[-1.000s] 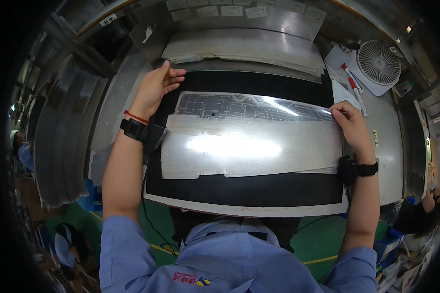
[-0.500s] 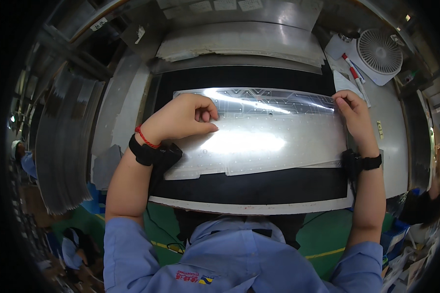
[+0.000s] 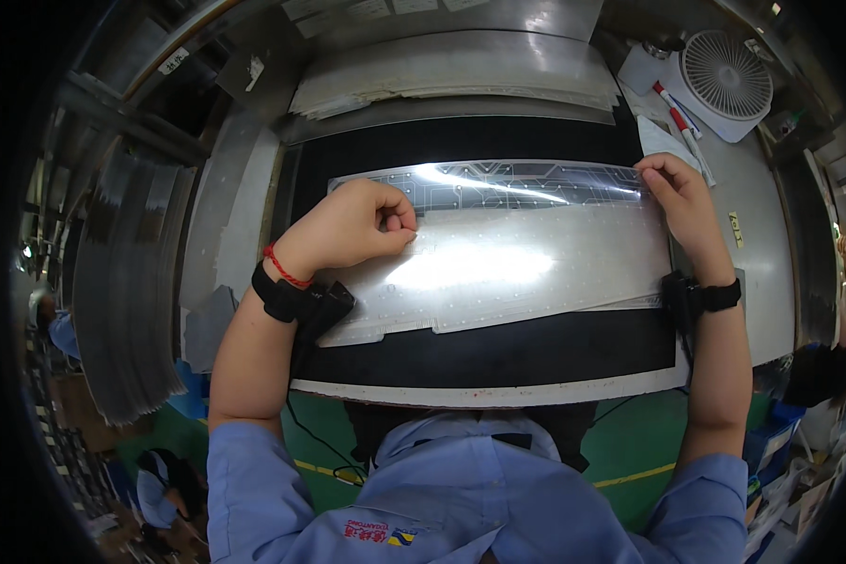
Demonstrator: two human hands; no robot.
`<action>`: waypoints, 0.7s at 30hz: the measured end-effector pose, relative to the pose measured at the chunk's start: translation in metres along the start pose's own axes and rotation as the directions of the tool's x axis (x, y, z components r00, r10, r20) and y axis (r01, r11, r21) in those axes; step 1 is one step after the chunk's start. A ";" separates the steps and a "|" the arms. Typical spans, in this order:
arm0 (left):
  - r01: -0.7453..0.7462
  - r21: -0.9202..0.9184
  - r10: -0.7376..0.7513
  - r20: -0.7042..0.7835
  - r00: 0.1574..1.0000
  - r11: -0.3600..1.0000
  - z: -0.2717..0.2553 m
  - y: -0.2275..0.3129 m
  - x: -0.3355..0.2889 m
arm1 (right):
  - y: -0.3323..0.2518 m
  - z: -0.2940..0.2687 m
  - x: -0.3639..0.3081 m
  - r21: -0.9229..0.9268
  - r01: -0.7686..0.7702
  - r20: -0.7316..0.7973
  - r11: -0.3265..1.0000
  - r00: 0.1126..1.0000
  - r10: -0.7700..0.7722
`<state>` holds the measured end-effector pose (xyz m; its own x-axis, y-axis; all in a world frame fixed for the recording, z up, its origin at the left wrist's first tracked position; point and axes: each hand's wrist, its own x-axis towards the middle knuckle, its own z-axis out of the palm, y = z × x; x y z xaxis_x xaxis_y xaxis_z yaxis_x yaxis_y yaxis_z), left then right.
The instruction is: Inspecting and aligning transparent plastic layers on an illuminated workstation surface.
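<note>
A clear film (image 3: 508,179) printed with thin circuit-like lines lies along the far side of a silvery, translucent sheet (image 3: 536,299), which carries rows of small dots. My right hand (image 3: 679,195) pinches the film's far right corner between thumb and fingers. Over the left part of the sheet is my left hand (image 3: 352,226), thumb and fingertips brought together close to the film's near edge. Whatever is between those fingertips, if anything, is too small to make out. Both wrists carry black strapped devices, and the left one also a red cord.
A black mat (image 3: 498,362) covers the bench under the sheets. Stacked metallic sheets (image 3: 461,70) stand behind it, with another stack (image 3: 127,282) at far left. At right are a white fan (image 3: 727,75) and red markers (image 3: 679,120). Other people are at the edges.
My left thumb and fingertips have closed together. My right hand keeps its pinch on the film's corner. The whole view has shifted slightly.
</note>
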<state>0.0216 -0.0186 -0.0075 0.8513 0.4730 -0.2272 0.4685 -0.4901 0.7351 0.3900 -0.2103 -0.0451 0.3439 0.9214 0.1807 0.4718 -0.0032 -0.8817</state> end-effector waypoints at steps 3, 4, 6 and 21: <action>0.003 0.001 -0.003 0.004 1.000 1.000 0.000 0.001 0.000 | -0.001 0.000 0.000 0.009 -0.016 0.002 1.000 1.000 0.016; -0.003 0.004 0.003 0.001 1.000 1.000 0.000 0.001 0.000 | -0.001 0.000 0.000 0.011 -0.019 0.003 1.000 1.000 0.019; -0.006 0.013 0.006 0.001 1.000 1.000 0.000 0.001 0.000 | -0.001 0.000 0.000 0.015 -0.026 0.004 1.000 1.000 0.026; 0.023 0.001 -0.023 0.018 1.000 1.000 -0.001 0.002 0.002 | -0.002 0.000 -0.001 0.011 -0.042 0.001 0.999 0.999 0.042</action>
<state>0.0240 -0.0181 -0.0059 0.8446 0.4706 -0.2553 0.4878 -0.4798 0.7293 0.3884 -0.2110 -0.0431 0.3628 0.9209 0.1428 0.4481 -0.0380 -0.8932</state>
